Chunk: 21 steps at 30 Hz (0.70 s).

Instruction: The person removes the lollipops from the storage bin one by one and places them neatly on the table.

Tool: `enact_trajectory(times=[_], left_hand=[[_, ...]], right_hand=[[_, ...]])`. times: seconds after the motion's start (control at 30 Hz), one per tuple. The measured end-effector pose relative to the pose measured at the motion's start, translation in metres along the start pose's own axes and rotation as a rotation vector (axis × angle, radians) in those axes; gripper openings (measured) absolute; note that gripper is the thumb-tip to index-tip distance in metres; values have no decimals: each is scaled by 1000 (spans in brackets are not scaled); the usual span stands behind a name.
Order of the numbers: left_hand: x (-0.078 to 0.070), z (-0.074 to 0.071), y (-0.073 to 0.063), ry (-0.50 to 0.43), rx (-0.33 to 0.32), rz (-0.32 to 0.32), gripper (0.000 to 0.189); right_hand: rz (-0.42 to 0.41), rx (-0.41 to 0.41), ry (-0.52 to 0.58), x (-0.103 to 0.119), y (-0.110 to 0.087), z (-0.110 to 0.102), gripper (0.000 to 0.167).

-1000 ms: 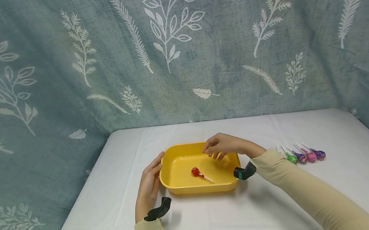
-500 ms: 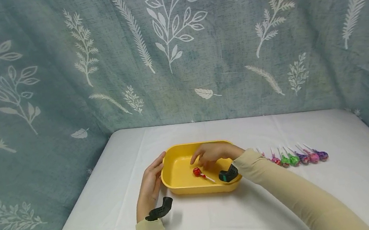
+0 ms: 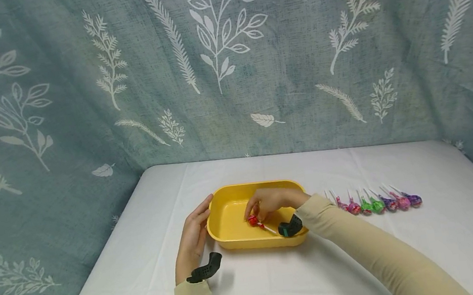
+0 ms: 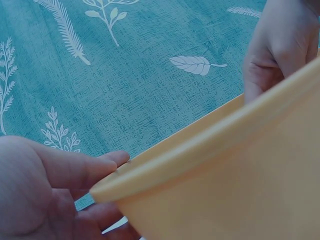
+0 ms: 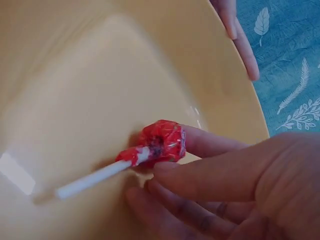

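A red-wrapped lollipop [image 5: 162, 141] with a white stick lies low inside the yellow tray [image 3: 231, 244]. My right hand [image 3: 266, 202] reaches into the tray and pinches the lollipop's wrapped head between thumb and a finger, as the right wrist view shows; the stick points away from the palm. On the tray's left side, my left hand [image 3: 194, 233] rests its extended fingers against the outer wall and rim [image 4: 165, 172]. In the left wrist view the tray wall hides the lollipop and the right hand's fingertips.
Several wrapped lollipops [image 3: 378, 205] in green, pink and purple lie in a row on the white table [image 3: 263, 283], right of the tray, sticks toward the back. My right forearm passes in front of them. A patterned teal curtain [image 3: 279, 62] hangs behind the table.
My right hand has moved left and down into the tray and closed its fingers on the red lollipop. More of the lollipop row shows. The left hand stays at the tray.
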<state>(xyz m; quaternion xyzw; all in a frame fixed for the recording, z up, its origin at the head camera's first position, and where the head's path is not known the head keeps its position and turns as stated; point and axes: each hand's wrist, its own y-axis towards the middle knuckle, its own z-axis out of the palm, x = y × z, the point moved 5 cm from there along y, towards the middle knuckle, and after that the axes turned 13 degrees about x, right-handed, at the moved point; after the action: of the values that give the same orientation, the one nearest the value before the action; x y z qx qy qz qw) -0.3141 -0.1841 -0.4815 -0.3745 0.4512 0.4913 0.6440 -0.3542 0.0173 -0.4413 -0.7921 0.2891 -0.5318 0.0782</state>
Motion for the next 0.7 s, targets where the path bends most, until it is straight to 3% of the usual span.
enact_trajectory(times=[0.4,0.7], left_hand=[[0,-1,1,-1,-3,-11,40],[1,0,0,-8,1,-9,41]], right_hand=[[67,-83,-31,-6,-5,0,15],[30,-68,1,-7,-9,2,21]])
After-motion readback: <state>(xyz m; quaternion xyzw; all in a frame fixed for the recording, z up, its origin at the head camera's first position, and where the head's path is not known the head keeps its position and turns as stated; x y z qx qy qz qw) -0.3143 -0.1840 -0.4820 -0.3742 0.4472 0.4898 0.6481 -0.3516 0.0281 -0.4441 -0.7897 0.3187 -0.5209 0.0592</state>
